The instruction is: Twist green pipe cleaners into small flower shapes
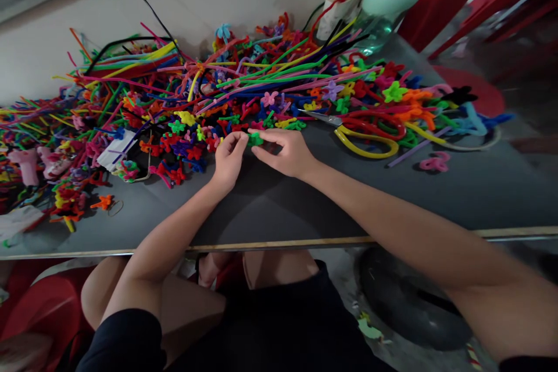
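Green fuzzy piece [256, 139] is over the surface [344, 200], between its near edge and the far-edge pile [269, 98], left hand [229, 158] fingertips pinched on one end, seemingly to steady it, right hand [288, 154] finger and thumb about it, grip unclear.

Bright hues against dark grey

The small fuzzy piece [255, 139] is green. The long stems [153, 53] mix red, yellow, pink, blue, green, purple and black. Flowers [394, 92] show in pale pink, lilac, lime and orange. The scissors [342, 127] carry one red handle, one yellow, and silver-grey blades [326, 119]. The tabletop [279, 209] is plain dark grey with a tan edge [283, 244]; the bottle [387, 0] is mint green, the stool [47, 302] red.
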{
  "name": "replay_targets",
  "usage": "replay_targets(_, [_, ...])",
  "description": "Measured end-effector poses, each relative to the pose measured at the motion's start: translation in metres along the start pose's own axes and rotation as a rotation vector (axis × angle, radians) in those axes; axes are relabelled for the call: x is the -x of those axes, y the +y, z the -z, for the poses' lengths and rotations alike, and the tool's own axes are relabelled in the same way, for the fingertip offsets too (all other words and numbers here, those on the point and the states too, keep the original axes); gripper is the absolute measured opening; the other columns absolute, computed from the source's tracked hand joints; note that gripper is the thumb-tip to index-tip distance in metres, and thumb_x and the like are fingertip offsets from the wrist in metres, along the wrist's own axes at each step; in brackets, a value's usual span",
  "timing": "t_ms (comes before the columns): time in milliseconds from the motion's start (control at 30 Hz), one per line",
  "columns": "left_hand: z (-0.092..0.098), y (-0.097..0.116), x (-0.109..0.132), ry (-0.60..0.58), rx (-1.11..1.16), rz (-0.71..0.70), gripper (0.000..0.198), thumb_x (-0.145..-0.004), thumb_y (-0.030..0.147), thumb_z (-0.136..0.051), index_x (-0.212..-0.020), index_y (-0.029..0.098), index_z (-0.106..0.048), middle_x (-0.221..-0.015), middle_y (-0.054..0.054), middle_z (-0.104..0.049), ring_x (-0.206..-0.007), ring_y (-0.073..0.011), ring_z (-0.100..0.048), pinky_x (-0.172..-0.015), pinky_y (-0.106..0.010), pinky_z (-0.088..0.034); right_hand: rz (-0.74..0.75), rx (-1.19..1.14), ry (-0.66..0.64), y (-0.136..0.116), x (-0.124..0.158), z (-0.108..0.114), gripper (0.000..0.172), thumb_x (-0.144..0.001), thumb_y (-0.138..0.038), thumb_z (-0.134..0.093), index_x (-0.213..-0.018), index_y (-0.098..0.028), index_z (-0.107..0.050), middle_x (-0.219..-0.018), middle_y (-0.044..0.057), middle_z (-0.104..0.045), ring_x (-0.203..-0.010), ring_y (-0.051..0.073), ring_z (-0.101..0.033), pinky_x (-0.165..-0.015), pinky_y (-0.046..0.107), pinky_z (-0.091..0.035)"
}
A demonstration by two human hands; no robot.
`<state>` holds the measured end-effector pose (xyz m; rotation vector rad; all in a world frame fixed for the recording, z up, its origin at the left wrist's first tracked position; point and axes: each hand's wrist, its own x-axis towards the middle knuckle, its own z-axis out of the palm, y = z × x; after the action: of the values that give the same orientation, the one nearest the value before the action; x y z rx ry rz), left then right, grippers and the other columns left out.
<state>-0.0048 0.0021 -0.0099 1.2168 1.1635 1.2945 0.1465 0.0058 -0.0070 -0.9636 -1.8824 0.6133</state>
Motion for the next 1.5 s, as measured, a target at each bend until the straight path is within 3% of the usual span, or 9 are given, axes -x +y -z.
replay_targets(167, [0.0, 0.003, 0.0, -0.01, 0.036, 0.074, 0.025, -0.083, 0.041, -0.063, -0.076, 0.018, -0.055, -0.061, 0.005, -0.042, -0.049, -0.0042, -0.035, -0.045, -0.018, -0.03, 0.009, 0.083, -0.018, 0.003, -0.003, 0.004, 0.044, -0.08, -0.036, -0.064, -0.12, -0.017, -0.066, -0.091, 0.005, -0.073, -0.072, 0.017, -0.065, -0.067, 0.029, -0.051])
replay_targets(400, [0.002, 0.0, -0.002, -0.07, -0.065, 0.09, 0.021, -0.087, 0.04, -0.057, -0.081, 0.02, -0.057, -0.063, 0.003, -0.049, -0.05, -0.0063, -0.044, -0.042, -0.019, -0.031, 0.0, 0.188, -0.046, 0.007, -0.003, 0.003, 0.043, -0.085, -0.038, -0.059, -0.122, -0.019, -0.064, -0.091, 0.006, -0.072, -0.073, 0.019, -0.064, -0.067, 0.031, -0.05])
replay_targets(533, [0.005, -0.003, -0.003, -0.096, -0.138, 0.029, 0.017, -0.088, 0.035, -0.056, -0.091, 0.02, -0.061, -0.069, 0.001, -0.058, -0.055, -0.0078, -0.053, -0.045, -0.02, -0.038, -0.001, 0.245, -0.064, 0.009, -0.002, 0.002, 0.046, -0.084, -0.034, -0.058, -0.127, -0.019, -0.061, -0.097, 0.007, -0.072, -0.079, 0.02, -0.065, -0.071, 0.031, -0.05])
replay_targets(700, [0.007, -0.007, -0.005, -0.081, -0.338, -0.14, 0.02, -0.087, 0.026, -0.058, -0.104, 0.019, -0.065, -0.086, -0.003, -0.069, -0.074, -0.0118, -0.064, -0.067, -0.024, -0.051, -0.042, 0.305, -0.095, 0.011, -0.001, -0.002, 0.05, -0.08, -0.026, -0.058, -0.13, -0.017, -0.059, -0.103, 0.009, -0.071, -0.081, 0.021, -0.065, -0.072, 0.032, -0.051])
replay_targets(800, [0.005, -0.008, -0.004, -0.071, -0.352, -0.159, 0.022, -0.086, 0.026, -0.059, -0.106, 0.019, -0.065, -0.089, -0.003, -0.071, -0.079, -0.0128, -0.066, -0.07, -0.025, -0.052, -0.043, 0.353, -0.117, 0.012, -0.001, -0.004, 0.056, -0.079, -0.022, -0.057, -0.135, -0.016, -0.055, -0.106, 0.01, -0.069, -0.084, 0.022, -0.065, -0.07, 0.032, -0.05])
replay_targets(967, [0.004, -0.007, -0.005, -0.058, -0.217, -0.031, 0.027, -0.087, 0.041, -0.058, -0.101, 0.018, -0.064, -0.08, -0.003, -0.068, -0.068, -0.0126, -0.064, -0.054, -0.022, -0.048, -0.009, 0.284, -0.093, 0.013, -0.001, -0.002, 0.058, -0.08, -0.022, -0.056, -0.138, -0.018, -0.05, -0.099, 0.008, -0.07, -0.077, 0.019, -0.064, -0.068, 0.03, -0.051])
replay_targets(1167, [0.013, 0.005, -0.013, -0.228, -0.036, 0.167, 0.065, -0.091, 0.067, -0.023, -0.1, 0.018, -0.064, -0.079, -0.008, -0.07, -0.066, -0.0162, -0.066, -0.05, -0.026, -0.046, 0.053, 0.236, -0.041, 0.011, -0.001, 0.003, 0.042, -0.091, -0.031, -0.046, -0.129, -0.019, -0.06, -0.095, 0.007, -0.072, -0.071, 0.016, -0.062, -0.065, 0.03, -0.049])
replay_targets(1367, [0.012, 0.02, -0.01, -0.284, -0.06, 0.126, 0.075, -0.089, 0.071, -0.018, -0.107, 0.016, -0.066, -0.087, -0.012, -0.073, -0.079, -0.0188, -0.069, -0.06, -0.029, -0.049, 0.043, 0.258, -0.008, 0.014, -0.001, 0.004, 0.04, -0.091, -0.029, -0.046, -0.127, -0.019, -0.061, -0.097, 0.008, -0.072, -0.073, 0.017, -0.063, -0.064, 0.03, -0.049])
replay_targets(1500, [0.012, 0.027, -0.005, -0.285, -0.077, 0.037, 0.076, -0.09, 0.07, -0.013, -0.118, 0.019, -0.062, -0.101, -0.012, -0.072, -0.087, -0.0191, -0.069, -0.067, -0.03, -0.051, 0.029, 0.28, 0.009, 0.017, -0.004, 0.003, 0.034, -0.089, -0.027, -0.048, -0.113, -0.017, -0.069, -0.089, 0.007, -0.072, -0.069, 0.016, -0.062, -0.062, 0.028, -0.048])
